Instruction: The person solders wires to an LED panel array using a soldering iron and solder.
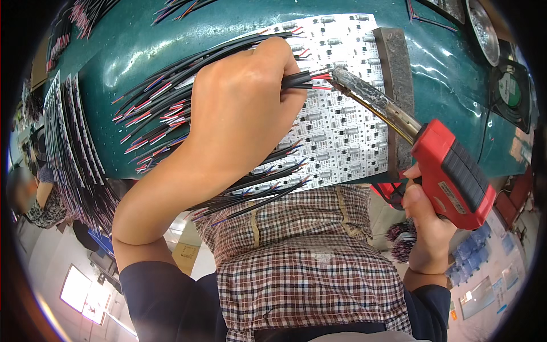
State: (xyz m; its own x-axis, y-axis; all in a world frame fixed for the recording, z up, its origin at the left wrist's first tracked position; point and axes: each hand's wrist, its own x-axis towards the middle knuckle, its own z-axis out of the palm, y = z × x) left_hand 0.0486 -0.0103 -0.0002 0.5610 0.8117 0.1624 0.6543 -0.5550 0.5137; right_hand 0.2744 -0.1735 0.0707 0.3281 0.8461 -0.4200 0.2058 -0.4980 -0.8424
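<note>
My left hand point(245, 97) is closed on black cables point(295, 81), whose red and white wire ends poke out to the right. Those ends lie over a white circuit board panel point(347, 137) covered in rows of small parts. A red and black soldering gun point(450, 176) is gripped in my right hand point(424, 222), with its metal tip touching or almost touching the wire ends. More black cables point(165, 114) with stripped, coloured ends lie along the panel's left side, partly hidden under my left hand and forearm.
A dark metal bar point(396, 91) lies along the panel's right edge on the green table point(450, 62). Tall stacks of wired panels point(74, 142) stand at the left. At the far right are a small fan point(509, 91) and a round metal dish point(483, 28). Another person point(43, 196) is at the left.
</note>
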